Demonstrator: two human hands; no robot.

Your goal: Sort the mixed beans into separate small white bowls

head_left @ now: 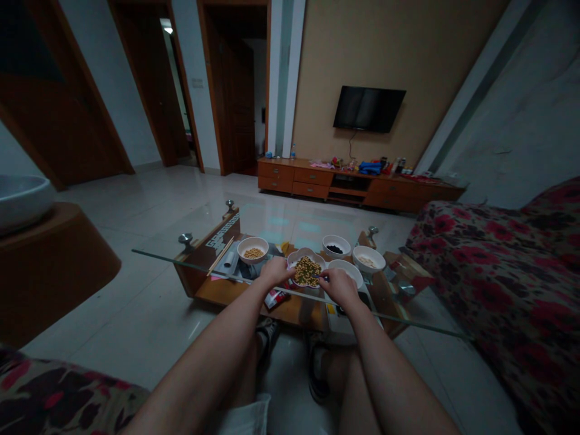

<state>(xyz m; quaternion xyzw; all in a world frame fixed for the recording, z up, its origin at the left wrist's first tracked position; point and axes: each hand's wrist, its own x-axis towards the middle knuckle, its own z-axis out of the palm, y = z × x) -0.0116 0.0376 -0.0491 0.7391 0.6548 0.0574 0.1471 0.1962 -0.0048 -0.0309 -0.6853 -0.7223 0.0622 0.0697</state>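
Observation:
In the head view, a white flower-shaped dish (pixel 290 258) holds mixed yellow and green beans (pixel 307 270) on the glass-topped table. My left hand (pixel 275 273) is closed at the dish's left rim, thumb and fingers near the edge. At the opposite side, my right hand (pixel 339 285) pinches a thin dark-blue utensil (pixel 320 277) over the beans; its exact kind is unclear. A white bowl (pixel 356 275) stands just behind my right hand. Another bowl (pixel 243 241) left of the dish contains yellow soybeans (pixel 252 253).
Further back stand a bowl (pixel 336 239) of black beans and a bowl (pixel 369 267) of pale pieces. Chopsticks (pixel 220 256) lie at the left. The table's glass edge (pixel 172 258) runs below my forearms. A floral sofa (pixel 471 260) is on the right.

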